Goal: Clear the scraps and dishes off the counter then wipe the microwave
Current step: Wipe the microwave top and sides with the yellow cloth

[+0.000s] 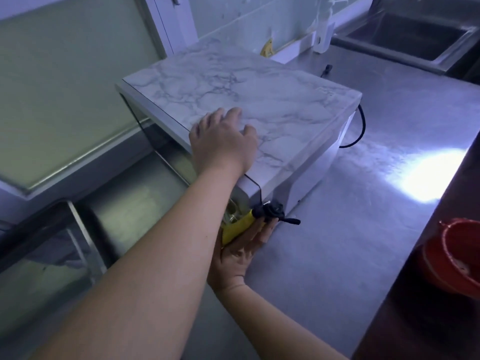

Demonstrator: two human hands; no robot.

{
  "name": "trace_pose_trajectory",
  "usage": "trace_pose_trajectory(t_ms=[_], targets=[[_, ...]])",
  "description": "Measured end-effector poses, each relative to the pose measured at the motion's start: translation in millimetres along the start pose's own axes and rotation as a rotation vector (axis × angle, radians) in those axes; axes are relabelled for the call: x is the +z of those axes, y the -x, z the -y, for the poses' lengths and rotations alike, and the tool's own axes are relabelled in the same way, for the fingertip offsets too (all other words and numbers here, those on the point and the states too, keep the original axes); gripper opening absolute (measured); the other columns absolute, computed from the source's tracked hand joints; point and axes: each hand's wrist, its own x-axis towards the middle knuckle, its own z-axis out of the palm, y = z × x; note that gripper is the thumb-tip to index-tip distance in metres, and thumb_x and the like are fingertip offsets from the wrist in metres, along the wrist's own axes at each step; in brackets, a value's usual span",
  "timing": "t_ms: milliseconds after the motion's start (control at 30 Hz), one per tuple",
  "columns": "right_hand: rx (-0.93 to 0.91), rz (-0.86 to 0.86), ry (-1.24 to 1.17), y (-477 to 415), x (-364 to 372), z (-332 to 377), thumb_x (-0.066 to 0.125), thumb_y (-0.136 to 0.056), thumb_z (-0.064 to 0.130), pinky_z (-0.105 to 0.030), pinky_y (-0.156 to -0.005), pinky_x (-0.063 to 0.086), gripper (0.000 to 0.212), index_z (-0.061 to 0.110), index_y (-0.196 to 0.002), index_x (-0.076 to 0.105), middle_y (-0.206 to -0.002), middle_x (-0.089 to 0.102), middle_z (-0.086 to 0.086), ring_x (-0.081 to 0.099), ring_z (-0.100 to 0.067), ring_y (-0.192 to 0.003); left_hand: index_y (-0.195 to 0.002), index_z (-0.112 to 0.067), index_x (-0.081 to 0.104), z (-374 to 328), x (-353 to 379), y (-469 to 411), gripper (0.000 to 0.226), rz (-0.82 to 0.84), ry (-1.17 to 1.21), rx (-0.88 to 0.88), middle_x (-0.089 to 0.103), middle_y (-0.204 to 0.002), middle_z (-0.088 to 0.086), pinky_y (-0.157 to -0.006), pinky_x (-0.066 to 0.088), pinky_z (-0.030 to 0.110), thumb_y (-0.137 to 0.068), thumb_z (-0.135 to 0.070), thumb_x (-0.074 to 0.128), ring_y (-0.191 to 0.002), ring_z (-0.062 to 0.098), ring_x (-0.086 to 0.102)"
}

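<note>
Reaching forward from the lower left, my left arm runs long and straight up to the microwave (272, 100), and my left hand (220, 144) lies palm down on its marble-patterned top near the front edge. The fingers are loosely bent, the tips touching the surface and gripping nothing. My right hand (237, 255) sits lower, tucked under the left forearm at the microwave's near front corner. It is turned palm up with the fingers stretched out flat, and the thumb is hidden. Across those fingers lies a yellow scrap (237, 227) that looks like a banana peel. Its long axis slants from my palm at the lower left up to the right, and its blackened end points at the corner of the microwave. The microwave stands on the steel counter (363, 229), its front edge running diagonally from far left to near right. A red bowl (454, 261) sits off to my right.
</note>
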Motion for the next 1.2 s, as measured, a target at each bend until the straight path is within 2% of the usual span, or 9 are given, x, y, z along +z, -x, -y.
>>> trace_pose_trajectory(t_ms=[200,333,433,533,733,833,967,1133,1200], targets=[[0.632,0.144,-0.048,27,2,-36,0.054,-0.081,0.018,-0.038,-0.126,0.006,0.1,0.043,-0.15,-0.015,-0.167,-0.009,0.003,-0.001,-0.015,-0.154,-0.137,-0.038,0.05,-3,-1,0,0.046,-0.013,0.01,-0.018,0.045,-0.149,-0.008,-0.119,0.016,0.041,-0.093,-0.044,0.038,-0.14,0.018,0.032],[0.753,0.228,-0.072,21,-16,-33,0.049,-0.082,0.0,-0.042,-0.124,0.02,0.1,0.041,-0.156,-0.005,-0.166,-0.002,0.013,0.011,-0.019,-0.152,-0.137,-0.038,0.049,-4,-5,0,0.045,-0.007,0.006,-0.019,0.045,-0.148,-0.008,-0.117,0.016,0.04,-0.094,-0.042,0.037,-0.138,0.018,0.033],[0.879,0.329,-0.197,4,-57,-32,0.045,-0.082,-0.005,-0.04,-0.095,0.049,0.091,0.056,-0.146,0.023,-0.151,0.033,0.012,0.045,-0.021,-0.127,-0.139,-0.038,0.048,-6,-6,1,0.046,0.015,0.007,-0.019,0.043,-0.15,-0.008,-0.118,0.015,0.04,-0.094,-0.041,0.038,-0.14,0.019,0.032],[1.171,0.465,-0.403,-23,-117,-35,0.038,-0.081,-0.01,-0.039,-0.058,0.056,0.075,0.04,-0.135,0.052,-0.117,0.063,-0.008,0.063,-0.035,-0.089,-0.138,-0.038,0.049,-5,-7,1,0.046,0.014,0.002,-0.023,0.043,-0.15,-0.007,-0.117,0.015,0.04,-0.094,-0.041,0.038,-0.14,0.019,0.032],[1.248,0.55,-1.039,-63,-243,-33,0.083,-0.061,0.023,-0.062,-0.077,0.055,0.069,-0.002,-0.123,0.066,-0.11,0.067,-0.035,0.069,-0.051,-0.093,-0.138,-0.037,0.05,-6,-7,1,0.046,-0.001,-0.004,-0.032,0.045,-0.149,-0.006,-0.116,0.018,0.041,-0.093,-0.041,0.039,-0.139,0.021,0.034],[1.11,0.712,-1.192,-84,-256,-16,0.045,-0.101,0.04,-0.062,-0.114,0.027,0.072,-0.017,-0.144,0.035,-0.146,0.04,-0.039,0.042,-0.05,-0.136,-0.139,-0.037,0.049,-8,-9,2,0.047,0.012,-0.009,-0.03,0.044,-0.15,-0.007,-0.117,0.018,0.041,-0.093,-0.041,0.039,-0.139,0.021,0.034],[1.328,0.855,-0.603,-116,-241,-31,0.098,-0.039,0.016,-0.05,-0.064,0.06,0.069,-0.012,-0.098,0.074,-0.1,0.07,-0.036,0.073,-0.045,-0.079,-0.139,-0.038,0.049,-8,-8,1,0.047,0.01,-0.003,-0.036,0.043,-0.15,-0.008,-0.118,0.017,0.041,-0.093,-0.041,0.04,-0.14,0.02,0.032],[1.312,0.531,-0.387,-148,-205,-43,0.065,-0.088,0.017,-0.037,-0.054,0.06,0.025,-0.003,-0.103,0.069,-0.087,0.076,-0.021,0.074,-0.031,-0.066,-0.138,-0.037,0.05,-7,-8,2,0.047,0.002,0.003,-0.044,0.044,-0.15,-0.009,-0.119,0.02,0.042,-0.092,-0.041,0.041,-0.14,0.019,0.033],[1.046,0.352,-0.194,-167,-197,-59,0.06,-0.094,0.022,-0.046,-0.074,0.06,0.026,0.004,-0.113,0.065,-0.104,0.074,-0.019,0.073,-0.034,-0.089,-0.14,-0.036,0.05,-7,-8,3,0.048,0.003,0.002,-0.039,0.044,-0.15,-0.01,-0.119,0.019,0.042,-0.093,-0.04,0.041,-0.141,0.018,0.033]])
